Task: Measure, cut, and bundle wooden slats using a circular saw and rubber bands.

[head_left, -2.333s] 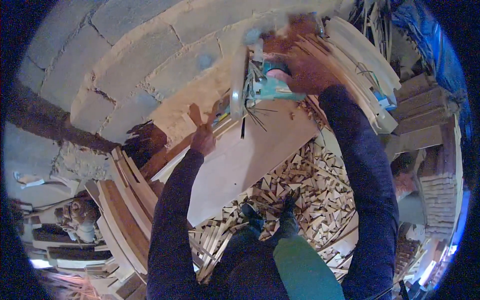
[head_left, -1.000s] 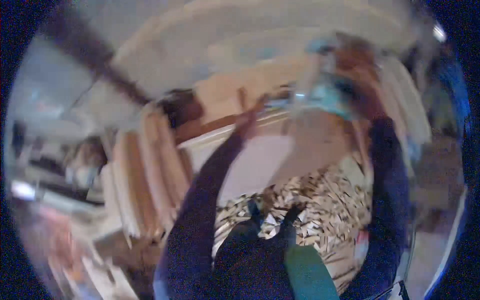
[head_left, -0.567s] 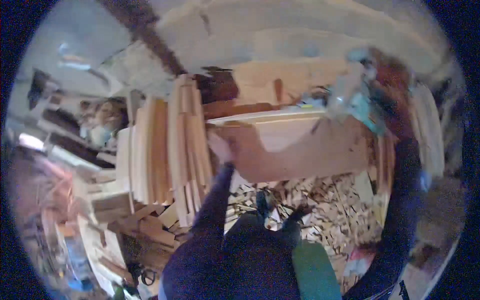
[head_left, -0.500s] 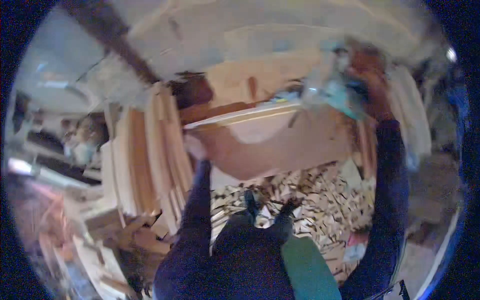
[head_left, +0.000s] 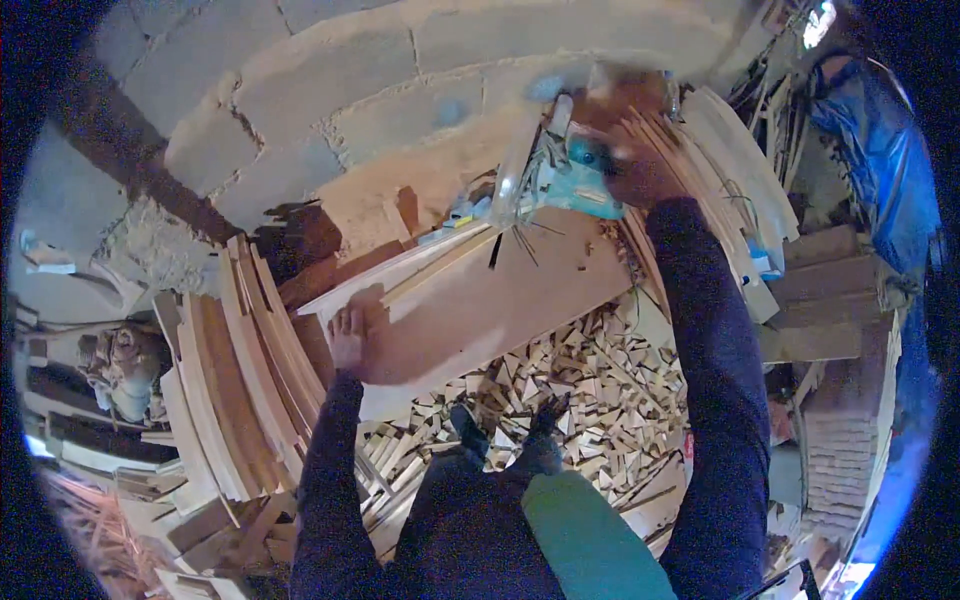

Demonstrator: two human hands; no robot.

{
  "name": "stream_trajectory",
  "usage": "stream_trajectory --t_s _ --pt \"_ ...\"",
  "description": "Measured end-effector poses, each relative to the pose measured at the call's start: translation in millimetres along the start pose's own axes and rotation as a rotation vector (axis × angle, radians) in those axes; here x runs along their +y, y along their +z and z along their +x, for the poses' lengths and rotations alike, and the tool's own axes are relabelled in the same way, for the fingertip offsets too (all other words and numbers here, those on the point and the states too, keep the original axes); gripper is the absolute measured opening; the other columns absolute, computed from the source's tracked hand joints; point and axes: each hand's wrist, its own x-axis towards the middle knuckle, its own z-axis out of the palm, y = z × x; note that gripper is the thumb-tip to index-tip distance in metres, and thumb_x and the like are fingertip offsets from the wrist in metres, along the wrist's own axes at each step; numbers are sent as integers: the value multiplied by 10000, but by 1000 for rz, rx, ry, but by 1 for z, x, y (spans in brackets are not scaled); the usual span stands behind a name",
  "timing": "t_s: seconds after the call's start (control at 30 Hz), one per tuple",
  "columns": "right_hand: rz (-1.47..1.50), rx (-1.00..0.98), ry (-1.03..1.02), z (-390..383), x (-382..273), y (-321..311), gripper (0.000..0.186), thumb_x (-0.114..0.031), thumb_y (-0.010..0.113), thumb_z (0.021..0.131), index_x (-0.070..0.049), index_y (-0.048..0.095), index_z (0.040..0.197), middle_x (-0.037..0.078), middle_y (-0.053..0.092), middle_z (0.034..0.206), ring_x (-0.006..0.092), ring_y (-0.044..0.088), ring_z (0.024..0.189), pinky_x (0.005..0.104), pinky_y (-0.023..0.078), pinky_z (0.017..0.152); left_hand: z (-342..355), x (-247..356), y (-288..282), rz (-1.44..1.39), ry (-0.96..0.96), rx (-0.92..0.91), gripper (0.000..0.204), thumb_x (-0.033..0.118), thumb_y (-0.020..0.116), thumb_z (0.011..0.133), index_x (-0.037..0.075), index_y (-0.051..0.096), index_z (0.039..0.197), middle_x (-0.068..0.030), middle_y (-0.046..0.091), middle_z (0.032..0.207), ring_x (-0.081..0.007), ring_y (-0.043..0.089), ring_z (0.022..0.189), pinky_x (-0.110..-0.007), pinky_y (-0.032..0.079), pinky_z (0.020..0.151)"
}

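My left hand [head_left: 347, 345] lies with its fingers apart at the left end of a pale board [head_left: 545, 275] that has thin strips along its back edge. A shadow falls on the board. My right hand [head_left: 640, 175] is at a teal power tool [head_left: 590, 195] above the board's right end; its fingers are too unclear to tell what they grip. A pale upright piece [head_left: 525, 160] and several thin dark offcuts stand or lie beside the tool.
Stacked wooden slats [head_left: 205, 395] stand at the left, more long slats [head_left: 745, 200] at the right. Small offcuts [head_left: 590, 400] cover the floor around my feet. A block wall [head_left: 360, 70] is behind, and a blue sheet [head_left: 870, 170] hangs at the far right.
My left hand has left the small upright pieces at the back and now lies farther left on the board. My right hand stays at the tool; the view swung and steadied.
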Motion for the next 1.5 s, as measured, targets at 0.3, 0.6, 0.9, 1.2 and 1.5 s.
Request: stream_trajectory --t_s 0.3,0.6,0.9,1.2,1.5 --pt "-24 -19 -120 49 14 -17 702 -104 704 650 -91 521 1327 204 621 1122 338 583 1108 414 398 1050 -1 -32 52 -103 203 -105 357 94 521 806 111 539 1163 -157 514 1163 -356 501 1029 -477 457 825" --pt "-508 -21 45 87 74 -26 648 -315 734 724 -149 537 1318 187 586 1231 354 536 1189 439 413 1024 1 70 19 -317 160 -51 348 155 563 784 -4 574 1094 -207 497 1161 -388 488 1016 -478 449 839" --pt "-340 232 -2 43 51 -46 488 -317 677 833 -86 557 1245 167 613 1168 356 598 1068 450 466 945 -22 283 -85 -393 138 -155 520 183 589 787 -12 518 1264 -246 550 1149 -394 510 1103 -488 471 847" --pt "725 969 -126 -154 68 -30 408 -210 602 926 -40 495 1280 146 589 1172 278 544 1116 375 430 972 -35 440 -61 -572 -81 -203 271 214 548 860 5 552 1032 -253 569 956 -421 608 755 -515 524 590" --pt "425 611 1181 -519 129 47 222 -209 577 956 -29 592 1084 75 638 1012 163 599 923 328 470 851 -14 462 -50 -761 3 -194 193 229 587 843 38 564 865 -176 595 792 -380 602 764 -487 489 680"
